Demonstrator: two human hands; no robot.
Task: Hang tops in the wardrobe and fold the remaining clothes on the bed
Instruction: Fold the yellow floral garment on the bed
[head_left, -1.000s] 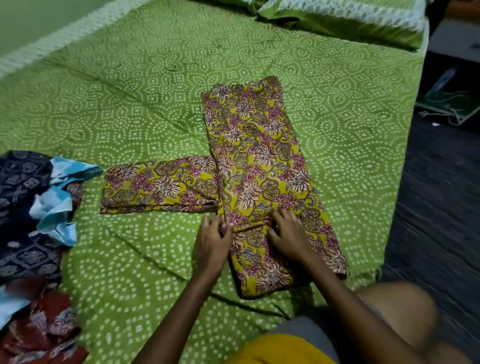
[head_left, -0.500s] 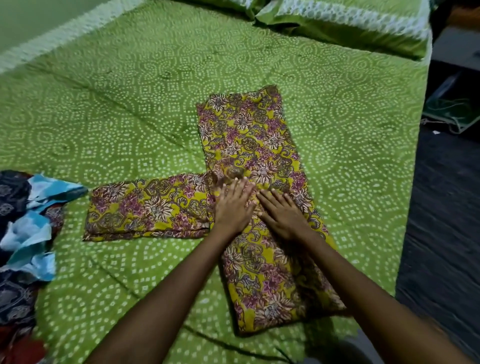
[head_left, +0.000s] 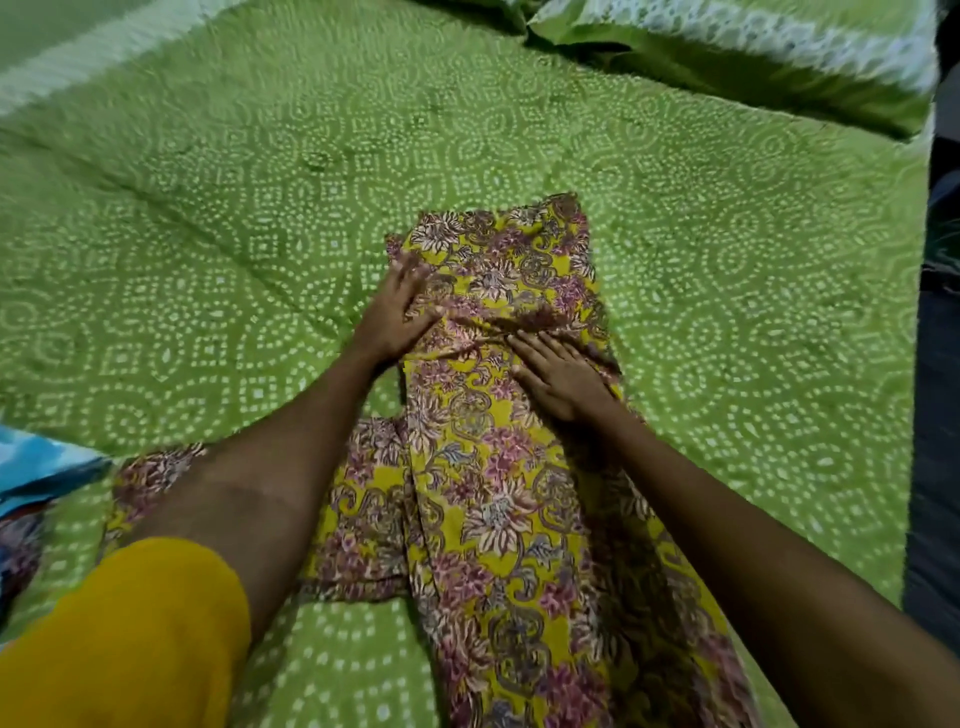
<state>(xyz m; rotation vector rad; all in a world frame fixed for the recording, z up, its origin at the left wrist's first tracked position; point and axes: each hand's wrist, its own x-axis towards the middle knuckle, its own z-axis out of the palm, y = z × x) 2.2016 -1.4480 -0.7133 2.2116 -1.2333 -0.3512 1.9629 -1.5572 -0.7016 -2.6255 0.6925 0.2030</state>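
Head view: a yellow cotton garment with pink and white floral print (head_left: 498, 519) lies flat on the bed with the green dotted bedsheet (head_left: 208, 234), running lengthwise away from the person, one sleeve folded out to its left. The left hand (head_left: 392, 312) sits at the garment's far left edge, fingers curled around a raised fold of the cloth. The right hand (head_left: 558, 376) lies on the garment just right of that fold, fingers straight and pressing down. A blue patterned cloth (head_left: 36, 467) lies well left of the garment. Green pillows (head_left: 727, 57) lie beyond it.
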